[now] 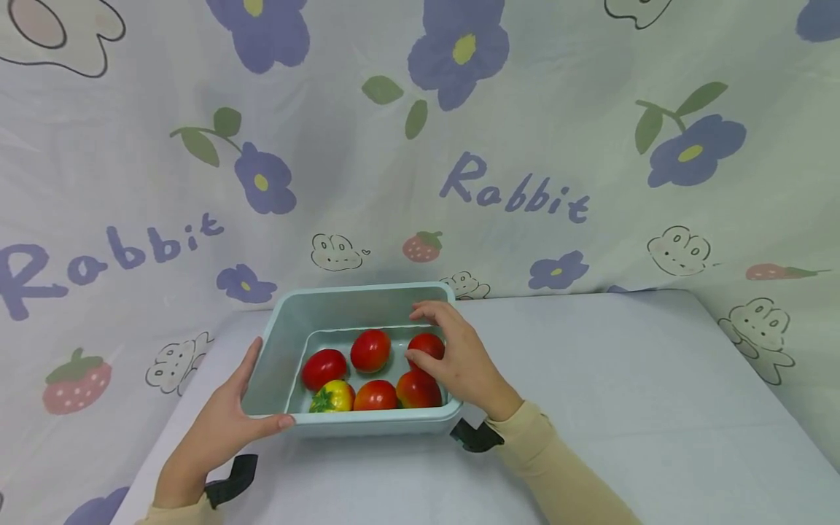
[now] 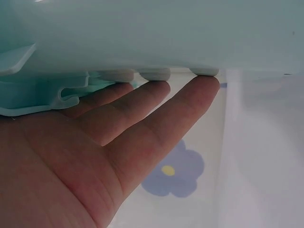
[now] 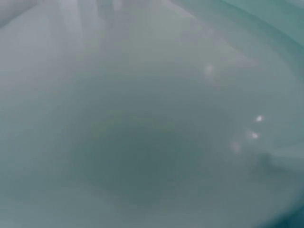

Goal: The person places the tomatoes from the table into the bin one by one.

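A pale blue-green plastic bin [image 1: 367, 421] on the table holds several glossy red tomato-like fruits [image 1: 370, 351] and a yellow one with a green top [image 1: 333, 396]. My left hand [image 1: 219, 423] spans the bin's front left corner, thumb along the front rim and fingers against the left side. In the left wrist view those fingers [image 2: 142, 118] are straight, fingertips pressed to the bin wall. Over the right end, my right hand [image 1: 462, 357] reaches in with thumb and forefinger spread wide around a red fruit [image 1: 426, 345]. The thumb overlaps that fruit; the other fingers are hidden.
A white cloth covers the table [image 1: 590, 379]. Behind the bin hangs a patterned curtain [image 1: 367, 168] with purple flowers and rabbits. Black straps [image 1: 232, 480] sit at both wrists. A blurred pale bin surface [image 3: 142, 142] fills the right wrist view.
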Tool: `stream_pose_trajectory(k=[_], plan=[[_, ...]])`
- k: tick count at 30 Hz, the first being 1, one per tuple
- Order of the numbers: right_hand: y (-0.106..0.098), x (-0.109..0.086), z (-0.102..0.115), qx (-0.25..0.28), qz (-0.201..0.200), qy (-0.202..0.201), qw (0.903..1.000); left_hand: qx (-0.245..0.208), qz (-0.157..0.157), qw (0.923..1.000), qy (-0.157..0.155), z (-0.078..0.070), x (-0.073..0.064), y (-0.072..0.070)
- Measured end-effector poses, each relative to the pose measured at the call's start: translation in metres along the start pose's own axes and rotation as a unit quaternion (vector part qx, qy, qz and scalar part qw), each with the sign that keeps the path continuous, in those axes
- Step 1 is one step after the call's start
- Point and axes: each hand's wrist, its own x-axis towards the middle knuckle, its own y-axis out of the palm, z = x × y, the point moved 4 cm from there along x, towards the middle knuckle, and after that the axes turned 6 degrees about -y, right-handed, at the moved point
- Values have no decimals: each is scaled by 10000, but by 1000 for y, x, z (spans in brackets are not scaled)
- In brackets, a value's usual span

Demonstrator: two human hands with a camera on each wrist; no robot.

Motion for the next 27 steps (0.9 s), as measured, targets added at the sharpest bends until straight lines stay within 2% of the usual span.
stream_pose_trajectory(k=[12,21,27], plan=[[-3,0,-1,41,-168,-164,9997,6,16,10000,82,1,3,-1],[-13,4,-2,85,-330,-308,9989,54,0,9995,309,0,4,-6],[-28,5,-9,92,-535,-347,9979,-274,-136,9975,631,3,4,-14]])
